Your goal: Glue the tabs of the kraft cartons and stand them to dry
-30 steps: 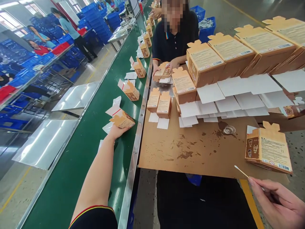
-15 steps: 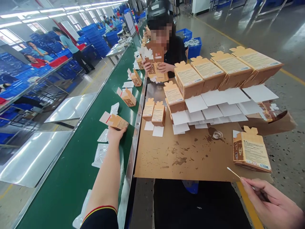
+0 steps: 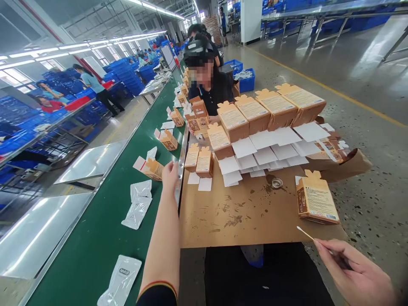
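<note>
My left hand (image 3: 170,175) hovers over the edge of the green conveyor belt (image 3: 95,238), fingers apart and holding nothing. Just to its left on the belt lies a brown carton (image 3: 153,168) with its white flap open. My right hand (image 3: 353,278) is at the bottom right, pinching a thin white swab stick (image 3: 305,233). The stick's tip points at a stack of flat brown cartons (image 3: 316,200) on the cardboard work sheet (image 3: 248,212).
More open cartons (image 3: 168,140) ride further up the belt, and clear plastic pouches (image 3: 139,203) lie nearer me. Stacks of flat cartons (image 3: 274,108) and a small glue dish (image 3: 277,183) sit on the sheet. A co-worker (image 3: 207,87) sits opposite, handling a carton.
My left hand let go of the brown carton on the belt and drew back toward the belt's edge. The view tilted up. My right hand has kept its hold on the swab stick.
</note>
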`<state>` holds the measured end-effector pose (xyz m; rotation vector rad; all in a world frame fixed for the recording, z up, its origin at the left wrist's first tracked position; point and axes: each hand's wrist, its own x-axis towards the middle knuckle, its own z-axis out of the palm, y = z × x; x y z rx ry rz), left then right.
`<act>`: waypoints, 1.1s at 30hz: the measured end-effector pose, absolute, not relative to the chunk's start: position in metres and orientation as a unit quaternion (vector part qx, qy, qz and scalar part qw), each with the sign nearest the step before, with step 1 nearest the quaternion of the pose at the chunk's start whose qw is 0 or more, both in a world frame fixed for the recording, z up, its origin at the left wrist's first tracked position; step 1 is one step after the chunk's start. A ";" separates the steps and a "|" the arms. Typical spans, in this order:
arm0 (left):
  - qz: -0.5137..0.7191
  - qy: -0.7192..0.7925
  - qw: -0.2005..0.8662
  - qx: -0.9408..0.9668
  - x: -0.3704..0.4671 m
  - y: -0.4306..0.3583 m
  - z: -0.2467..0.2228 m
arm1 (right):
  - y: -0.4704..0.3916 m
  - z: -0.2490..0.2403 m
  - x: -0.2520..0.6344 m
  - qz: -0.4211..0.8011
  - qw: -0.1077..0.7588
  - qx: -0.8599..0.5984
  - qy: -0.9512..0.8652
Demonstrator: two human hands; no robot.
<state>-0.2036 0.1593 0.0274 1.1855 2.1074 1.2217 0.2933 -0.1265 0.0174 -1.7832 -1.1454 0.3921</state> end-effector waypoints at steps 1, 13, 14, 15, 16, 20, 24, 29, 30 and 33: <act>0.421 0.759 0.245 0.432 -0.193 0.176 0.029 | -0.125 0.023 0.289 0.175 0.470 -0.717 -0.485; 0.510 0.684 0.363 0.375 -0.211 0.040 0.024 | -0.139 0.024 0.286 0.214 0.477 -0.684 -0.508; 0.541 0.653 0.389 0.361 -0.199 0.020 0.016 | -0.135 0.023 0.283 0.215 0.473 -0.671 -0.529; 0.563 0.623 0.419 0.345 -0.182 0.002 0.007 | -0.131 0.021 0.277 0.217 0.466 -0.654 -0.554; 0.574 0.600 0.449 0.329 -0.161 -0.011 -0.001 | -0.125 0.020 0.268 0.223 0.456 -0.635 -0.583; 0.559 0.583 0.513 0.290 -0.086 -0.032 -0.017 | -0.096 0.002 0.214 0.222 0.433 -0.529 -0.695; 0.550 0.598 0.499 0.301 -0.064 -0.026 -0.012 | -0.071 -0.025 0.174 0.200 0.358 -0.509 -0.756; 0.543 0.601 0.489 0.323 -0.065 -0.026 -0.006 | -0.055 -0.038 0.171 0.206 0.254 -0.499 -0.803; 0.542 0.603 0.487 0.326 -0.065 -0.027 -0.006 | -0.053 -0.038 0.172 0.210 0.250 -0.499 -0.803; 0.536 0.606 0.481 0.336 -0.062 -0.030 -0.007 | -0.048 -0.039 0.174 0.217 0.243 -0.513 -0.794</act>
